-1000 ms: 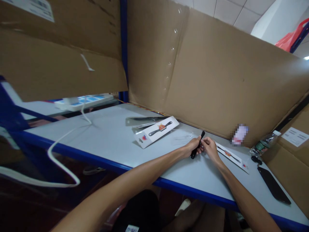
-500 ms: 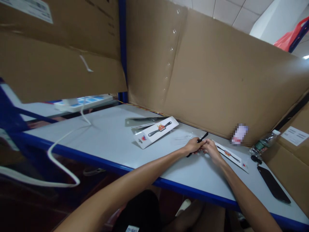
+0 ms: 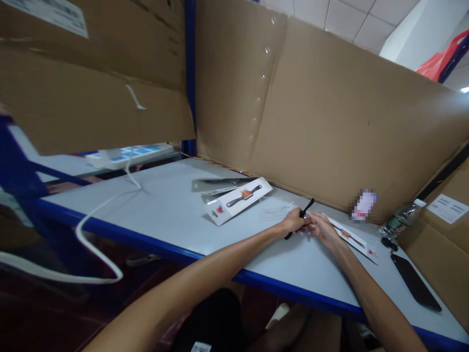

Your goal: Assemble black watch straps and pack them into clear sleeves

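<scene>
Above the table, my left hand [image 3: 294,221] is closed around a slim black-handled tool [image 3: 308,207], whose dark ends stick out above and below the fist. My right hand [image 3: 322,229] comes in from the other side, its thumb and fingers bent together against the left fingertips. What lies between those right fingers is too small and covered to make out. Beside the right wrist lies a white printed card [image 3: 353,239] picturing a tool with two dark handles. Left of the hands, a similar card [image 3: 238,200] rests on other packs [image 3: 216,185].
Clear plastic wrapping [image 3: 276,211] lies behind my left hand. To the right are a black phone [image 3: 415,282], small black round pieces [image 3: 389,243] and a plastic bottle [image 3: 401,217]. Cardboard [image 3: 322,112] walls the table's back. A white cable [image 3: 82,230] hangs over the left edge.
My right fingers have loosened and straightened a little at the tool's middle. The tool's upper end has tipped slightly to the left. My left hand keeps its grip; the cards have not moved.
</scene>
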The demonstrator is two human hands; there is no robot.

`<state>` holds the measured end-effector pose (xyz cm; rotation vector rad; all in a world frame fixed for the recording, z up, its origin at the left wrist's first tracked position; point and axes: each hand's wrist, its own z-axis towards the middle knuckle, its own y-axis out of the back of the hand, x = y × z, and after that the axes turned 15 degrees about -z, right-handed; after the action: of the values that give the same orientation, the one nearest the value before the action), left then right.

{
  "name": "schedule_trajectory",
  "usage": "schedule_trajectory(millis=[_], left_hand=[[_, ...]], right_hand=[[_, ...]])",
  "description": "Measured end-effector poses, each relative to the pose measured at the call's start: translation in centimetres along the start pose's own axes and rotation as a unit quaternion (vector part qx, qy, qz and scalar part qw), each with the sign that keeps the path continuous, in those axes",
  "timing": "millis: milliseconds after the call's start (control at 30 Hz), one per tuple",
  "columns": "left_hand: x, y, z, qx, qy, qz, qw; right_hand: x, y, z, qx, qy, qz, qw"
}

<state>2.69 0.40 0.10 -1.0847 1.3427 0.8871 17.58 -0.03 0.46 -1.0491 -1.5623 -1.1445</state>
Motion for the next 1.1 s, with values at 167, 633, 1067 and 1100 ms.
schedule_trajectory(millis=[167, 633, 1067, 1100], left_hand=[[0.0, 0.1, 0.0, 0.06, 0.029, -0.066, 0.996], [0.4, 0.1, 0.6, -0.06, -0.119, 0.283, 0.95], [-0.6, 0.5, -1.5, -0.044, -0.147, 0.475, 0.866], [-0.5, 0.5, -1.6, -0.041, -0.147, 0.479, 0.865]], right_hand=[[-0.5, 0.4, 0.6, 0.002, 0.01, -0.045, 0.999], [-1.1, 0.6, 1.3, -0.063, 0.003, -0.17, 0.983], [-1.5, 4.8, 2.4, -0.077, -0.022, -0.389, 0.918], [-1.5, 4.9, 2.4, -0.083, -0.014, -0.413, 0.907]])
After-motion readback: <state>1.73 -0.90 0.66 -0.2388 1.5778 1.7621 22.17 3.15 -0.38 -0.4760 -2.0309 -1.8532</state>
